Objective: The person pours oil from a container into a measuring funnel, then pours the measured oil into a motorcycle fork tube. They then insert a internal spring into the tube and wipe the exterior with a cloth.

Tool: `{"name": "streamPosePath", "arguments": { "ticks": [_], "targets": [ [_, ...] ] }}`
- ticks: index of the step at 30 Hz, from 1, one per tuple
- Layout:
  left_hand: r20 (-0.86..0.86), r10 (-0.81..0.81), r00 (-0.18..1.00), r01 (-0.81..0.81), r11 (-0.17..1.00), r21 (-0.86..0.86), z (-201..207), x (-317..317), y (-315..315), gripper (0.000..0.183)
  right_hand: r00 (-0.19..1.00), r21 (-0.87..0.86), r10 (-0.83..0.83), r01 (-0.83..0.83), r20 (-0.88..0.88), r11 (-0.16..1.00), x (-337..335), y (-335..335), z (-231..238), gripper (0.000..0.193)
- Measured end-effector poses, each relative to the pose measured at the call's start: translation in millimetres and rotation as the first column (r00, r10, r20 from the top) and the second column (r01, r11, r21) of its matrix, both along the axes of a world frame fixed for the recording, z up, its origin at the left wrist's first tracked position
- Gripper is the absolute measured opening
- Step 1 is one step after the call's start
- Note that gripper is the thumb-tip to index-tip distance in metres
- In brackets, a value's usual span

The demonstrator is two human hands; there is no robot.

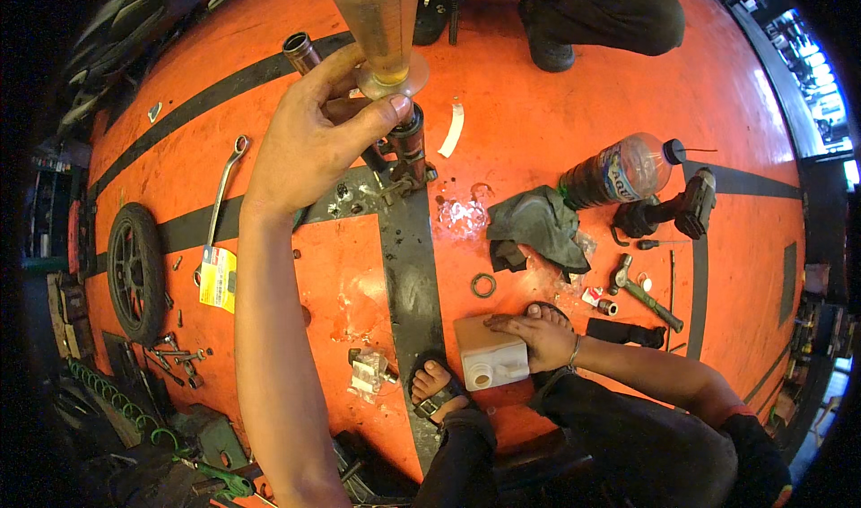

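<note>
My left hand (332, 118) is raised and pinches the base of a clear measuring cylinder (372, 15), which holds yellowish liquid. The cylinder's top runs out of view. Right below it stands a dark fork tube (410, 149), its upper end partly hidden by the hand. A second fork tube (300, 49) shows its open end behind my wrist. Down by my feet, my right hand (540, 339) grips a whitish plastic jug (493, 357), tilted so that its mouth faces me.
A grey rag (543, 230), a large plastic bottle of dark liquid (619, 174), a cordless power tool (673, 208) and a hammer (646, 293) lie on the right. A wrench (222, 185), a wheel (136, 273) and several small tools are on the left. Another person's leg (601, 10) is ahead.
</note>
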State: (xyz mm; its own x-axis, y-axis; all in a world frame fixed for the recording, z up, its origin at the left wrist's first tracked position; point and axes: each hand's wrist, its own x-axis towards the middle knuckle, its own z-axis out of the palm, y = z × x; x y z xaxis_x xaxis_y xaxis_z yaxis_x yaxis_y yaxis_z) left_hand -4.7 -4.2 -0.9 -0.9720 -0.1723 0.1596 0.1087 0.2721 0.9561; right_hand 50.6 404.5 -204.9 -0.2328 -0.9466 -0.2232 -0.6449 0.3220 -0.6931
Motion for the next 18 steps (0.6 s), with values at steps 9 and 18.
{"name": "streamPosePath", "arguments": {
  "ticks": [9, 18],
  "targets": [
    [-0.027, -0.011, 1.000, 0.011, 1.000, -0.003, -2, 0, -1, 0.058, 1.000, 0.132, 0.030, -0.031, 0.007, 0.991, 0, -2, 5, 0.084],
    [0.009, -0.004, 1.000, 0.005, 1.000, -0.018, 2, 0, 0, 0.057, 0.998, 0.064, 0.031, -0.034, 0.047, 0.997, 0, 3, -12, 0.085]
  ]
}}
